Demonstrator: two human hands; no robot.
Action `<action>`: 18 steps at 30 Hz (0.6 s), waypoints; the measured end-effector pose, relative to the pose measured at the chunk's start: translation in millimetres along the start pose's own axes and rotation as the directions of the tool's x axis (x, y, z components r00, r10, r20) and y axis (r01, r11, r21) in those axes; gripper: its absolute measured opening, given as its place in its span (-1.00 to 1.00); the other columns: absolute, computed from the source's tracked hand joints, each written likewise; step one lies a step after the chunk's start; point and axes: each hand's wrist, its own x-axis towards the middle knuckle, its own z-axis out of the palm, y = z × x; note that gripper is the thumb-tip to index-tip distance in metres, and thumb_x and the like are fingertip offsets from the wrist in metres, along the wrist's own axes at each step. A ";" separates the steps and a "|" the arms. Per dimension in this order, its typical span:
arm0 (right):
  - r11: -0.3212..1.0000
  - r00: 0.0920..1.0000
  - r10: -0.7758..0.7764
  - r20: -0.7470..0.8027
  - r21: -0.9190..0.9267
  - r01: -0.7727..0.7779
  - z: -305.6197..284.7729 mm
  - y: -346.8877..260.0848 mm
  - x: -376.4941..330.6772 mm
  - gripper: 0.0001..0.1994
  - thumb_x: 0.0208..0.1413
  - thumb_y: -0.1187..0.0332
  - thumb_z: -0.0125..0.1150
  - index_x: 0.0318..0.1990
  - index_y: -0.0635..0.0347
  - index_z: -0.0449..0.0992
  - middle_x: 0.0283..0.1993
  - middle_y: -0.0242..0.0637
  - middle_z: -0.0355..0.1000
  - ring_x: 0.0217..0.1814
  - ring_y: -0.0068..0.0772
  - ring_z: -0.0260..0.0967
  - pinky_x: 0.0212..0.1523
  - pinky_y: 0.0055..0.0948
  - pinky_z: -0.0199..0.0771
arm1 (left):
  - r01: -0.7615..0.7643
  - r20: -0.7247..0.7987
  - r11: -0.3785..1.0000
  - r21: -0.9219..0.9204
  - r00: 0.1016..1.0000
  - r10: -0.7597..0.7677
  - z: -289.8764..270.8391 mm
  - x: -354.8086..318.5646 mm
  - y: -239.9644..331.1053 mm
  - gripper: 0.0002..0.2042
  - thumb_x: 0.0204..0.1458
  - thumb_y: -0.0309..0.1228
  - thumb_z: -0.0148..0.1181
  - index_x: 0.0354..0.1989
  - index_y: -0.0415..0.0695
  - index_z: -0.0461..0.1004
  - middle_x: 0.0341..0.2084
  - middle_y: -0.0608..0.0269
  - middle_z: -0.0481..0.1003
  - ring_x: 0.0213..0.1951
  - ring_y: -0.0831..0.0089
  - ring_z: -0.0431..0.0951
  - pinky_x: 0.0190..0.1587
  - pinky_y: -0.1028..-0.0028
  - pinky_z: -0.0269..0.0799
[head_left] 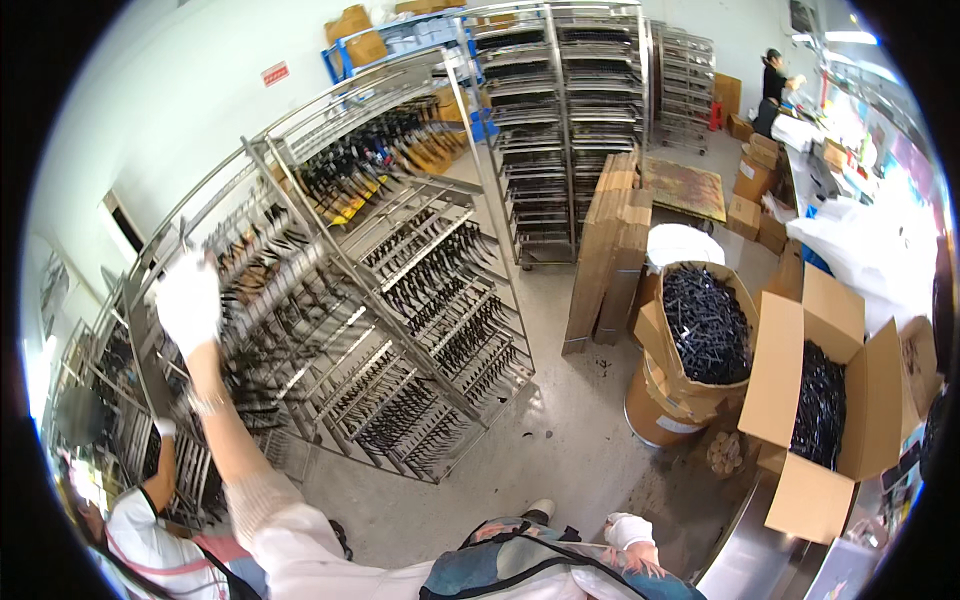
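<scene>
Left hand (188,300), white-gloved, is reaching up onto the metal rack (330,300) of black parts, grip closing on a rack rail. Right hand (628,530), gloved, is resting low by the waist; cannot tell its grip.

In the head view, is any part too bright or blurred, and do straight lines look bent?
Head view: the metal rack uprights bow toward the rim; the right edge by the white bags is washed out by glare; the gloved left hand looks slightly soft; the gloved right hand is sharper; corners are black.
</scene>
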 end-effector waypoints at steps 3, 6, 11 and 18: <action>0.994 0.983 -0.110 -0.146 -0.001 0.111 -8.2 -0.8 -17.5 -0.68 0.11 0.10 0.06 -0.10 -0.07 0.64 -0.05 -0.17 0.59 0.00 -0.01 0.54 0.01 -0.08 0.54 | -0.179 -0.323 0.978 0.109 0.924 0.206 -68.5 -89.9 48.5 -0.82 0.10 -0.36 0.11 -0.46 -0.06 0.63 -0.69 0.17 0.53 -0.71 0.28 0.47 -0.59 0.35 0.33; 0.962 0.923 -0.266 -0.277 -0.007 0.275 -41.1 -14.1 -41.3 -0.73 0.11 0.20 0.04 -0.16 -0.02 0.64 -0.18 -0.12 0.60 -0.15 0.02 0.56 -0.11 -0.06 0.56 | -0.060 -0.276 0.937 -0.344 0.960 -0.039 -111.0 -144.8 83.2 -0.87 -0.01 -0.50 0.31 -0.27 -0.06 0.67 -0.52 0.14 0.55 -0.51 0.21 0.44 -0.37 0.27 0.34; 0.772 0.653 -0.433 -0.621 0.118 0.625 -128.7 -38.9 -105.3 -0.71 0.24 0.16 0.06 -0.08 0.11 0.57 -0.14 -0.11 0.57 -0.10 0.01 0.52 -0.08 -0.14 0.54 | -0.419 -0.568 0.722 -0.551 0.822 0.043 -161.5 -191.1 156.3 -0.87 -0.03 -0.72 0.26 -0.33 -0.25 0.61 -0.56 0.20 0.35 -0.48 0.31 0.30 -0.40 0.33 0.28; 0.531 0.253 0.045 -0.966 0.238 0.813 -179.6 -7.4 -231.9 0.08 0.01 -0.26 0.31 0.47 0.33 -0.05 0.38 0.09 0.16 0.42 -0.03 0.17 0.38 -0.22 0.19 | -0.745 -0.758 0.150 -0.650 0.650 -0.053 -277.2 -212.8 329.2 -0.82 0.01 -0.78 0.23 -0.22 -0.37 0.63 -0.67 0.19 0.27 -0.59 0.18 0.23 -0.51 0.21 0.15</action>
